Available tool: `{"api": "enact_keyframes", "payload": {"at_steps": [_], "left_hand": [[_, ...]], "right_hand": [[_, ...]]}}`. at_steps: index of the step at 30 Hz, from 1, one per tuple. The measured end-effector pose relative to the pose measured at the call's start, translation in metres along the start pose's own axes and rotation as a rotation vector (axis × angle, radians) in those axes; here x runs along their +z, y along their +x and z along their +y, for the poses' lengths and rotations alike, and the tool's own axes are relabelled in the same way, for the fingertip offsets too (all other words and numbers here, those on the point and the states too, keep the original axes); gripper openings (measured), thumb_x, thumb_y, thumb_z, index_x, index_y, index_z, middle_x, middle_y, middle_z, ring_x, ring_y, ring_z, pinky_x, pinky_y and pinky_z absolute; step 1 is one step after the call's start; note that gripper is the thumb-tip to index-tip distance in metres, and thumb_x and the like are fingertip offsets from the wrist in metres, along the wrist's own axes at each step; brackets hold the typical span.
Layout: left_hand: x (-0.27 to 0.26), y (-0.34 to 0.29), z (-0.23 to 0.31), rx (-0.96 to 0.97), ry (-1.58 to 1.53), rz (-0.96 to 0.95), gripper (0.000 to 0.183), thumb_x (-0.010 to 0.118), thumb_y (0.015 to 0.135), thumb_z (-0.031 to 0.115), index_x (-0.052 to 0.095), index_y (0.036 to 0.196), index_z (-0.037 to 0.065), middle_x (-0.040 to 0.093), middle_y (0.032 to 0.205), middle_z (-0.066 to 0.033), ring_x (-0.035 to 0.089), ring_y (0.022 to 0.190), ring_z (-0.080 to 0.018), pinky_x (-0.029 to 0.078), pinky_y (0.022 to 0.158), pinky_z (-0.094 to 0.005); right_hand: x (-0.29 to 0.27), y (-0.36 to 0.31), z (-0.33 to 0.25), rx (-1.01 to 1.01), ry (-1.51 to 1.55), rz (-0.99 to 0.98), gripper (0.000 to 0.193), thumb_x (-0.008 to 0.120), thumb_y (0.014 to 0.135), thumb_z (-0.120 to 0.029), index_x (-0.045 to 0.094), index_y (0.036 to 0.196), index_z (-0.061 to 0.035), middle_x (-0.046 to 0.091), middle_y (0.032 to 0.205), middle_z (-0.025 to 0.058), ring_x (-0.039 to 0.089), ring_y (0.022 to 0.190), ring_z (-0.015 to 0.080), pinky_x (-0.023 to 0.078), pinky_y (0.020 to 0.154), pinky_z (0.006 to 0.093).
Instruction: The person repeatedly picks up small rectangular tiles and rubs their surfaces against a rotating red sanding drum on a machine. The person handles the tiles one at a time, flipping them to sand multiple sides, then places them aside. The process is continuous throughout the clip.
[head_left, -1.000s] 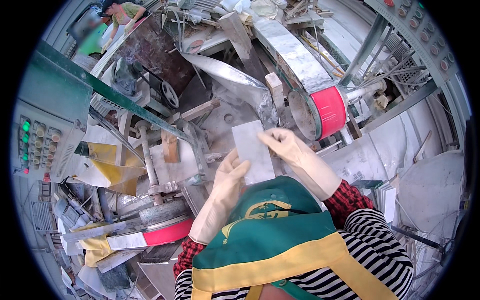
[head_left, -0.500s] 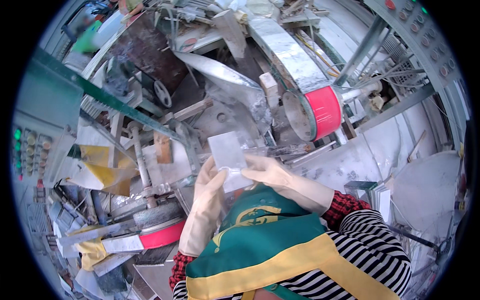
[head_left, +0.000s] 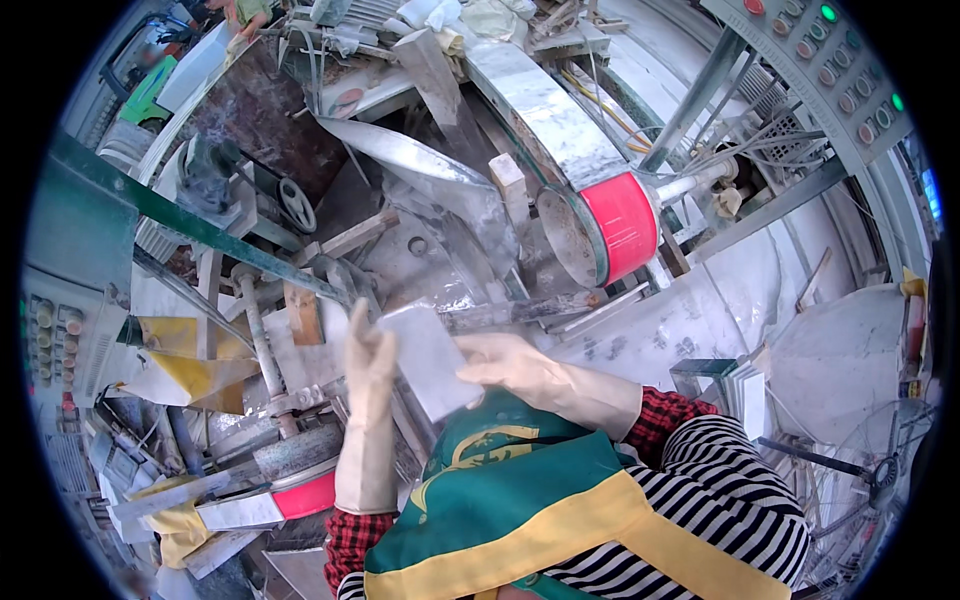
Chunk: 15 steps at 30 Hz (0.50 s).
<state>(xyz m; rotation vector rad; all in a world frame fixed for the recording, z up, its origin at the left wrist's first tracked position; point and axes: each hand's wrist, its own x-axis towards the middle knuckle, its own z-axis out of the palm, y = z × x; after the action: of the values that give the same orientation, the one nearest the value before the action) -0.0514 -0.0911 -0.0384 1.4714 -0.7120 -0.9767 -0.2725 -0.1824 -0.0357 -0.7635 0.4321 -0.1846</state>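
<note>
Both my hands wear long cream rubber gloves. Between them is a flat, pale grey-white rectangular tile [head_left: 427, 362], standing tilted in front of my green apron [head_left: 500, 490]. My right hand [head_left: 505, 360] grips the tile by its right edge, with the thumb on the near face. At the tile's left edge, my left hand [head_left: 370, 358] is raised with its fingers apart and slightly blurred. It is very close to the tile and does not grip it; whether it touches the edge I cannot tell.
Ahead is a belt machine with a red-banded roller [head_left: 620, 228]. A second red-banded belt [head_left: 305, 495] lies at lower left. Button panels [head_left: 845, 75] stand at both sides. A green beam [head_left: 215, 230] crosses the left. Upright tiles [head_left: 735, 385] stand in a rack at right.
My left hand has let go of the tile and opened, moving left. The tile has turned in my right hand, its top leaning left. The whole view has shifted slightly.
</note>
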Motion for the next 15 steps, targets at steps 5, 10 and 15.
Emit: {"api": "enact_keyframes", "payload": {"at_steps": [5, 10, 15], "left_hand": [[0.027, -0.045, 0.007, -0.277, 0.130, -0.347, 0.099, 0.081, 0.082, 0.017, 0.021, 0.160, 0.008, 0.043, 0.152, -0.0243, 0.054, 0.129, -0.0335, 0.046, 0.109, -0.0434], [-0.089, -0.050, -0.062, -0.271, 0.453, 0.140, 0.081, 0.073, 0.087, 0.009, 0.031, 0.156, 0.003, 0.042, 0.154, -0.0217, 0.048, 0.137, -0.0303, 0.042, 0.112, -0.0402], [-0.242, -0.111, -0.087, -0.367, 0.856, 0.649, 0.075, 0.073, 0.088, 0.028, 0.042, 0.150, 0.002, 0.046, 0.151, -0.0221, 0.042, 0.142, -0.0299, 0.033, 0.117, -0.0380]], "right_hand": [[-0.041, 0.026, 0.008, -0.288, 0.162, 0.442, 0.051, 0.066, 0.095, -0.010, 0.053, 0.144, -0.0035, 0.070, 0.114, 0.0121, 0.069, 0.096, 0.0197, 0.060, 0.073, 0.0327], [-0.135, 0.029, -0.028, -0.661, 0.046, 0.825, 0.044, 0.065, 0.095, -0.007, 0.055, 0.136, 0.0002, 0.069, 0.114, 0.0106, 0.070, 0.092, 0.0200, 0.060, 0.079, 0.0351], [-0.222, 0.009, -0.070, -0.664, -0.060, 1.211, 0.043, 0.062, 0.086, 0.006, 0.050, 0.128, 0.0048, 0.068, 0.094, 0.0148, 0.071, 0.073, 0.0220, 0.061, 0.064, 0.0299]]}}
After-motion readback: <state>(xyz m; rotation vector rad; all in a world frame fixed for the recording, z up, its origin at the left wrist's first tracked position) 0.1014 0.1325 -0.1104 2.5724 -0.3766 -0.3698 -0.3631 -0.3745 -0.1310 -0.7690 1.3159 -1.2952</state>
